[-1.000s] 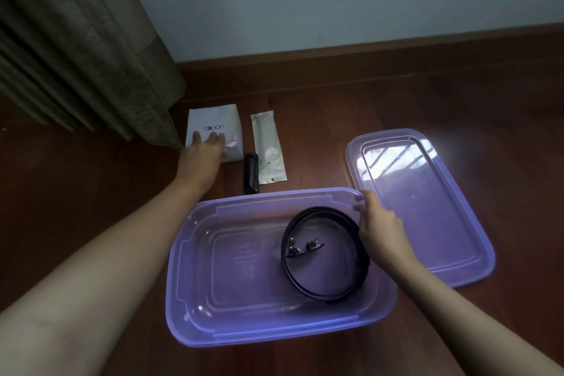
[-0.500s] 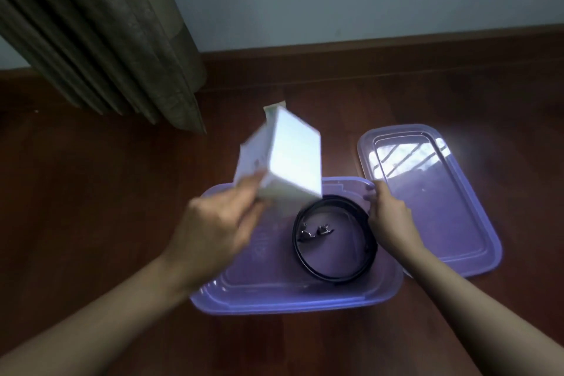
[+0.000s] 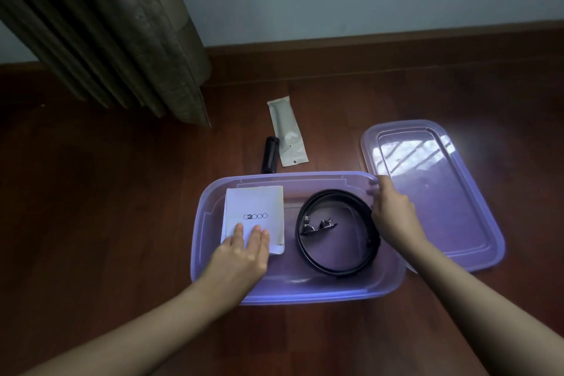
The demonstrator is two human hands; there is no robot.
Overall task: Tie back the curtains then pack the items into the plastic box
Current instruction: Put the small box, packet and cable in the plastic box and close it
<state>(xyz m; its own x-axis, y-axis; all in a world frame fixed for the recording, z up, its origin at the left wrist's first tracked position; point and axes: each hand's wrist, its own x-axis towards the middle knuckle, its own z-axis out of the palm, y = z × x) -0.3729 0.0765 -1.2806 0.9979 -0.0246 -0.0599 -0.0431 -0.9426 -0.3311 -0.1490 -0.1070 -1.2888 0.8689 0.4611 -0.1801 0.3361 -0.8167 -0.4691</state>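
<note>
A purple plastic box (image 3: 213, 281) sits on the wooden floor in front of me. Inside it on the left lies a white box (image 3: 256, 207) printed G2000, and my left hand (image 3: 244, 253) rests flat on its near end with straight fingers. A coiled black belt (image 3: 335, 265) with a metal buckle lies in the right half. My right hand (image 3: 392, 214) grips the plastic box's far right rim. Beyond the plastic box, a white sachet (image 3: 287, 134) and a small black cylinder (image 3: 270, 154) lie on the floor.
The purple lid (image 3: 442, 192) lies flat to the right of the plastic box. A brown curtain (image 3: 116, 27) hangs at the upper left, down to the floor. A pale wall with a wooden skirting board (image 3: 396, 46) runs along the back.
My left hand lifted the white box off the floor by the curtain, carried it over and laid it flat in the plastic box. My right hand stayed on the rim.
</note>
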